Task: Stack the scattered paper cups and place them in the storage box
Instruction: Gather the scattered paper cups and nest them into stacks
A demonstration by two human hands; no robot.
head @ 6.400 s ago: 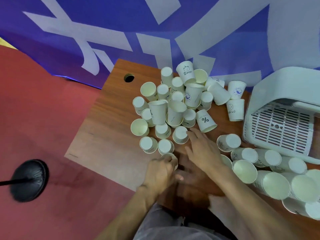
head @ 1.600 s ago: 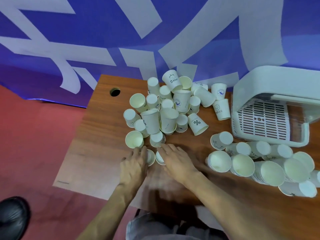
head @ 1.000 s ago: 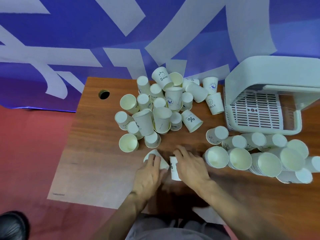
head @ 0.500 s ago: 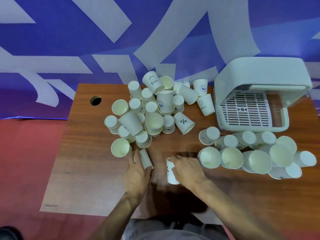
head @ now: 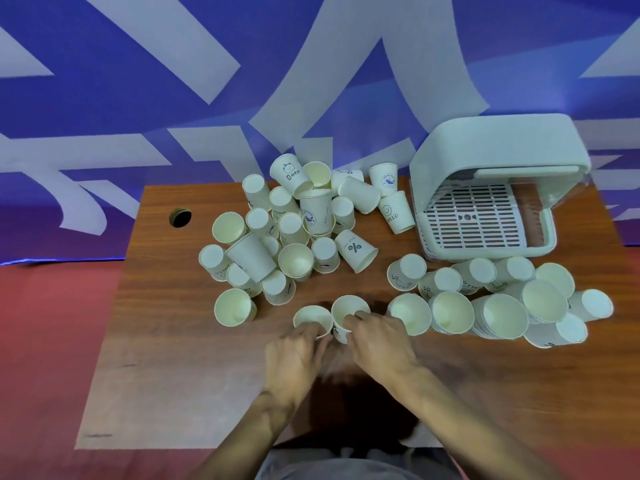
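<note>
Head view: the left hand [head: 298, 353] grips an upright paper cup [head: 311, 317] by its near rim. The right hand [head: 379, 341] seems to pinch a second cup [head: 347, 309] touching the first, though blur softens the fingers. Loose cups [head: 294, 233] are heaped behind them on the wooden table [head: 156, 323]. Lying stacks [head: 485, 313] rest in front of the white storage box [head: 498, 157].

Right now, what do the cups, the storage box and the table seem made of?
The cups: thin matte paper, apparently; rolled rims, printed sides. The storage box: white moulded plastic, matte; slotted grid inside. The table: wood-grain top, probably laminate; faint sheen.
</note>
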